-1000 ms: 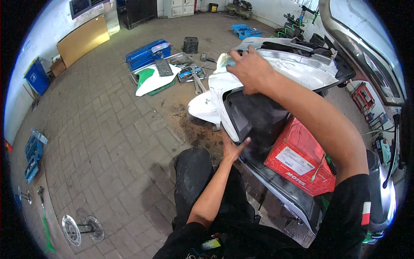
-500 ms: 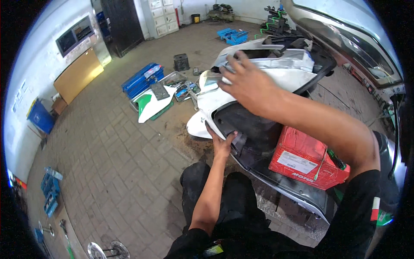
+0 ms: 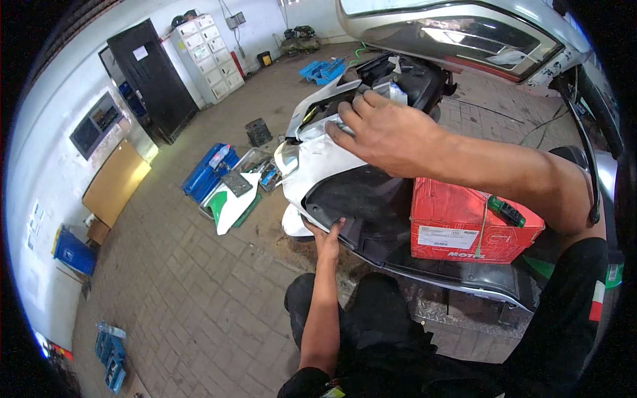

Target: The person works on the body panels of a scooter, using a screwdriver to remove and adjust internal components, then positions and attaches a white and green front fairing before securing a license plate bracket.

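A partly dismantled white scooter with a black inner shield stands before me. My left hand grips the lower edge of its white front panel, thumb on the black side. My right hand is up on the top of the bodywork, fingers bent over the silver-white upper panel; its fingertips are partly hidden. On the footboard below my right forearm sits a red box, with a green-and-black handled tool on top.
Left of the scooter lie a blue toolbox, a tray and a loose white-green panel. Other blue toolboxes are on the paved floor. An open vehicle hatch hangs at upper right. Lockers stand at the back wall.
My view has swung and tilted. My right hand has shifted over the top panel, its fingers spreading, then curling over it. My left hand stays on the panel's lower edge.
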A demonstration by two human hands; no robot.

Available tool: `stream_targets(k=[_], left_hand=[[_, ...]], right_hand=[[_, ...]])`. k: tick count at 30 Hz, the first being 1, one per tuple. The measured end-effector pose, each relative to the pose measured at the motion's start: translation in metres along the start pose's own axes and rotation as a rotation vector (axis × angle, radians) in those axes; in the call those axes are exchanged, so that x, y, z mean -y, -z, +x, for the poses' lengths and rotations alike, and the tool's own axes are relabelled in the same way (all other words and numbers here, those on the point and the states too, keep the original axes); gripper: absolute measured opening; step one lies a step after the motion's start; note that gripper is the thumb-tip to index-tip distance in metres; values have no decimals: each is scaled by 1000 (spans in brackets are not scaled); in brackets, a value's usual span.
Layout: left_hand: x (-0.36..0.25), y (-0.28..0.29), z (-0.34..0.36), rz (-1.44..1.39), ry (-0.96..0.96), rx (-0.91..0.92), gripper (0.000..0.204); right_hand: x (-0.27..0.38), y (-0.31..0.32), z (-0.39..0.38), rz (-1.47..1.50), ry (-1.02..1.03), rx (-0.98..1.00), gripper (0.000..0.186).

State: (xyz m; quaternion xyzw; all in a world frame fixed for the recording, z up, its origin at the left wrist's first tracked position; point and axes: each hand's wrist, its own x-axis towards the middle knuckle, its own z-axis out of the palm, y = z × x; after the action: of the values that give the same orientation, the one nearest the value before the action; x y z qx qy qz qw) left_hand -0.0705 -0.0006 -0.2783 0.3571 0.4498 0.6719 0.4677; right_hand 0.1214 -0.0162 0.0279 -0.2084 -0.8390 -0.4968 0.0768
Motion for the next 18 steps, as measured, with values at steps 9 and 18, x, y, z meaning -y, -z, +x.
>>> stream_targets(k=[9, 18], left_hand=[[-192, -71, 8, 921, -1147, 42, 123], [-215, -106, 42, 1073, -1391, 540, 97]], right_hand=[[0, 1, -2, 89, -44, 95, 47], [12, 13, -32, 63, -152, -212, 38]])
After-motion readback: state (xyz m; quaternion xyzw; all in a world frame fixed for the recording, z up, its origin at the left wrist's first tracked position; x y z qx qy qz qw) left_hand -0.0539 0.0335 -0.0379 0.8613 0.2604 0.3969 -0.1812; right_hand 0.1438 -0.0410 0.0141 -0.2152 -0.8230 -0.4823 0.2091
